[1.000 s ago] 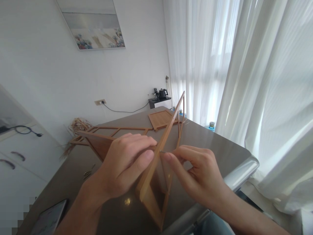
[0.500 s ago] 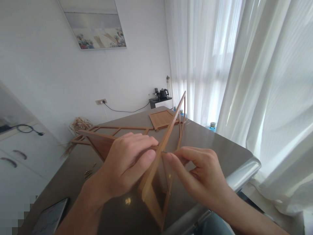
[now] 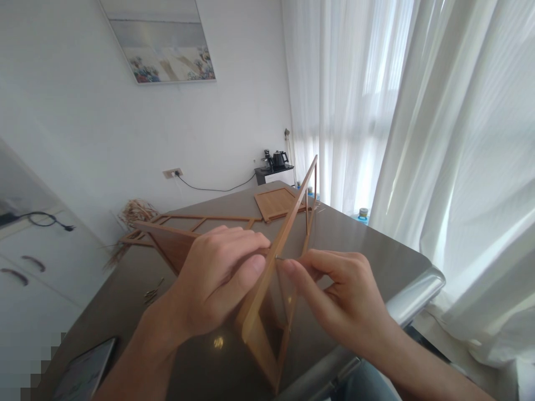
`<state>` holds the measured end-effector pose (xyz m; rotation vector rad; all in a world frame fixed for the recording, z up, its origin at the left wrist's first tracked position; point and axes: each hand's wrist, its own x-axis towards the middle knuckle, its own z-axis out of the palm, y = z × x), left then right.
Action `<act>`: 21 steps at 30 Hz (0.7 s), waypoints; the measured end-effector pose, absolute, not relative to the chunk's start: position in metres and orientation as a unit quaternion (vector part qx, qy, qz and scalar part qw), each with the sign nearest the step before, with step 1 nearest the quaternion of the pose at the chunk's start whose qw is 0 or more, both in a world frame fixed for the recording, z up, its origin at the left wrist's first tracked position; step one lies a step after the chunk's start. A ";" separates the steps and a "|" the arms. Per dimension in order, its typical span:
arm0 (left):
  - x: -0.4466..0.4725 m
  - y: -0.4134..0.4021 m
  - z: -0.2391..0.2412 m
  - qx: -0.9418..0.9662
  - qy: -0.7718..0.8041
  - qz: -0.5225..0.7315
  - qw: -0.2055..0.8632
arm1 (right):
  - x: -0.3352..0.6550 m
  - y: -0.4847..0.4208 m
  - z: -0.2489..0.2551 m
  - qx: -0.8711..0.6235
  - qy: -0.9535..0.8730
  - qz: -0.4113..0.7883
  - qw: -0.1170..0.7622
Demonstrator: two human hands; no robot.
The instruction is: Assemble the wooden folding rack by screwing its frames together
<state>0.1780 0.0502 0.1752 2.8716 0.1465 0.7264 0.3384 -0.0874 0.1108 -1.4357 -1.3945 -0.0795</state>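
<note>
Wooden frame: propped on edge on the table, its top rail slanting between the hands. Thin metal piece meets the rail's right side; whether it is a tool or fastener I cannot tell. My right hand pinches it, thumb and forefinger closed. My left hand is half curled, fingertips at the rail's left side; grip beneath it hidden, cannot tell. Change since half a second ago: almost none; hands and frame keep their places. I judge work continuing at one spot. Against the first frame, the view sits slightly shifted. Outward: square panel, small loose pieces.
</note>
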 end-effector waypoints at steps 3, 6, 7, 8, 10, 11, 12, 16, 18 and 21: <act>0.178 0.052 0.174 0.965 0.061 0.241 0.079 | 0.338 -0.088 0.111 -0.602 -0.588 -0.029 0.539; 0.178 0.053 0.173 0.965 0.071 0.242 0.073 | 0.339 -0.087 0.110 -0.600 -0.593 -0.036 0.536; 0.178 0.053 0.173 0.965 0.068 0.243 0.075 | 0.339 -0.086 0.110 -0.600 -0.595 -0.039 0.533; 0.178 0.053 0.174 0.964 0.064 0.244 0.079 | 0.339 -0.086 0.109 -0.601 -0.597 -0.041 0.530; 0.177 0.052 0.175 0.962 0.054 0.251 0.096 | 0.340 -0.086 0.110 -0.600 -0.601 -0.044 0.526; 0.177 0.052 0.175 0.960 0.053 0.254 0.107 | 0.340 -0.086 0.110 -0.600 -0.601 -0.043 0.526; 0.177 0.051 0.175 0.958 0.054 0.255 0.119 | 0.340 -0.086 0.110 -0.601 -0.601 -0.042 0.525; 0.177 0.049 0.175 0.952 0.071 0.247 0.167 | 0.340 -0.086 0.111 -0.601 -0.600 -0.038 0.527; 0.176 0.049 0.174 0.950 0.064 0.252 0.171 | 0.340 -0.086 0.111 -0.592 -0.598 -0.035 0.539; 0.174 0.050 0.175 0.957 0.047 0.251 0.141 | 0.340 -0.087 0.111 -0.586 -0.595 -0.030 0.549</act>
